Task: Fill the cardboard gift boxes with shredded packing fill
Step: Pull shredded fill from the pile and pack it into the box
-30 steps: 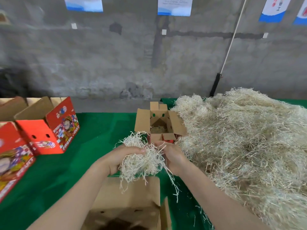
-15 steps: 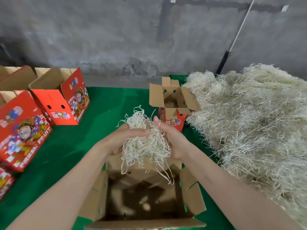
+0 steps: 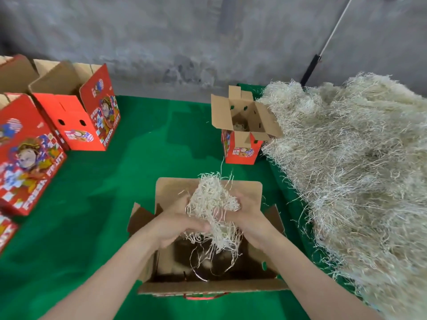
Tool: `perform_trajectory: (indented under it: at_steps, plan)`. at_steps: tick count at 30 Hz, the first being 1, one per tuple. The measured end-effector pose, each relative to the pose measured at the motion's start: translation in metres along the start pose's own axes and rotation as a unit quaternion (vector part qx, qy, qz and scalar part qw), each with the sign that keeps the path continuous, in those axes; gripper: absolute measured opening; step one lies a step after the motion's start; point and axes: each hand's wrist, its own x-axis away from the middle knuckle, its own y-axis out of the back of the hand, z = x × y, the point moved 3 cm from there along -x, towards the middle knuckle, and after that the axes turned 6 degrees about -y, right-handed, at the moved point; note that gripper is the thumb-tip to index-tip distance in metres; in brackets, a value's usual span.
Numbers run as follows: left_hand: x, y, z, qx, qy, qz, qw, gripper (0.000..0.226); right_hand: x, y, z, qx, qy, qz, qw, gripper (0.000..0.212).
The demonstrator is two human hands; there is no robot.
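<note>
Green-covered table (image 3: 143,172), head view.

Open cardboard box (image 3: 209,257): near edge of the table, centre, all four flaps spread outward. Interior dark; a few loose strands visible low inside.

Clump of shredded fill (image 3: 213,204): pale, straw-like, held over the mouth of that box, upper part above its far flap, loose strands trailing down into the opening.

Left hand (image 3: 178,227): fingers curled around the lower left of the clump, closed on it.

Right hand (image 3: 248,219): fingers wrapped on the right side of the clump, likewise closed on it. Both hands sit over the box opening, close together.

Heap of shredded fill (image 3: 346,162): large pile along the right edge of the table, from the far right corner toward the near edge.

Small red printed box (image 3: 241,128): far part of the table, upright, flaps open, touching the left margin of the heap; a little fill visible at its bottom.

Red printed boxes, open-topped: one (image 3: 76,112) near the far left corner, another (image 3: 25,158) along the left edge, just beside it. A fragment of a further red box shows at the left edge, lower down.

Grey concrete wall (image 3: 161,38) behind the table.
</note>
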Motion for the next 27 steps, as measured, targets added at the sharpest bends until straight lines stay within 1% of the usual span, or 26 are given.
perform_trajectory:
  at_steps: [2, 3, 4, 5, 7, 8, 9, 10, 11, 12, 13, 14, 15, 17, 18, 19, 21, 23, 24, 25, 26, 27]
  plan:
    - [-0.005, 0.006, 0.007, 0.01, -0.001, -0.089, 0.996, 0.071, 0.001, 0.009, 0.001, -0.019, 0.002, 0.013, 1.0, 0.058]
    - [-0.004, 0.01, 0.008, 0.041, 0.005, -0.125, 0.991, 0.052, 0.001, 0.016, 0.001, -0.017, 0.004, 0.004, 1.0, 0.059]
    - [-0.002, 0.015, 0.009, 0.075, 0.013, -0.151, 0.986, 0.045, 0.001, 0.023, 0.001, -0.015, 0.003, -0.008, 1.0, 0.059]
    - [-0.002, 0.021, 0.012, 0.098, 0.018, -0.162, 0.982, 0.047, 0.001, 0.031, -0.001, -0.018, -0.006, -0.017, 1.0, 0.058]
    - [0.0, 0.027, 0.018, 0.111, 0.031, -0.162, 0.98, 0.07, 0.001, 0.044, -0.006, -0.035, -0.034, -0.026, 0.998, 0.053]
    - [0.002, 0.029, 0.019, 0.12, 0.038, -0.165, 0.978, 0.074, 0.003, 0.049, -0.008, -0.042, -0.044, -0.038, 0.997, 0.049]
    - [0.005, 0.029, 0.02, 0.129, 0.044, -0.162, 0.977, 0.073, 0.003, 0.055, -0.009, -0.049, -0.047, -0.059, 0.996, 0.044]
    - [0.007, 0.03, 0.02, 0.124, 0.052, -0.16, 0.978, 0.073, 0.005, 0.06, -0.009, -0.061, -0.049, -0.084, 0.993, 0.038]
    - [0.009, 0.031, 0.022, 0.111, 0.062, -0.16, 0.979, 0.078, 0.006, 0.064, -0.011, -0.073, -0.052, -0.109, 0.99, 0.033]
    - [0.01, 0.032, 0.023, 0.098, 0.069, -0.16, 0.98, 0.092, 0.007, 0.067, -0.012, -0.085, -0.057, -0.126, 0.987, 0.029]
    - [0.01, 0.032, 0.025, 0.087, 0.074, -0.157, 0.981, 0.112, 0.007, 0.067, -0.014, -0.096, -0.06, -0.124, 0.986, 0.027]
    - [0.011, 0.031, 0.024, 0.081, 0.078, -0.151, 0.982, 0.129, 0.007, 0.065, -0.015, -0.109, -0.058, -0.102, 0.987, 0.031]
    - [0.01, 0.028, 0.023, 0.084, 0.082, -0.146, 0.982, 0.14, 0.007, 0.062, -0.016, -0.12, -0.053, -0.056, 0.99, 0.037]
    - [0.009, 0.022, 0.022, 0.084, 0.087, -0.134, 0.984, 0.142, 0.01, 0.051, -0.015, -0.136, -0.047, 0.07, 0.987, 0.047]
    - [0.008, 0.019, 0.022, 0.08, 0.087, -0.128, 0.985, 0.14, 0.013, 0.048, -0.013, -0.121, -0.044, 0.12, 0.984, 0.053]
    - [0.006, 0.015, 0.023, 0.076, 0.085, -0.123, 0.986, 0.138, 0.015, 0.043, -0.012, -0.08, -0.041, 0.144, 0.985, 0.061]
    - [0.002, 0.004, 0.024, 0.066, 0.075, -0.107, 0.989, 0.137, 0.019, 0.029, -0.013, 0.037, -0.038, 0.134, 0.99, 0.081]
    - [0.003, -0.01, 0.023, 0.045, 0.071, -0.09, 0.992, 0.139, 0.02, 0.011, -0.016, 0.129, -0.03, 0.089, 0.987, 0.092]
    - [0.004, -0.014, 0.021, 0.037, 0.074, -0.077, 0.994, 0.143, 0.02, 0.005, -0.017, 0.153, -0.015, 0.064, 0.986, 0.089]
    - [0.006, -0.015, 0.017, 0.031, 0.079, -0.057, 0.995, 0.15, 0.018, 0.003, -0.018, 0.157, 0.007, 0.05, 0.986, 0.073]
    - [0.009, -0.014, 0.013, 0.021, 0.088, -0.035, 0.995, 0.159, 0.015, 0.005, -0.016, 0.154, 0.02, 0.033, 0.987, 0.048]
    - [0.011, -0.01, 0.01, 0.008, 0.101, -0.02, 0.995, 0.165, 0.015, 0.009, -0.015, 0.141, 0.01, 0.017, 0.99, 0.027]
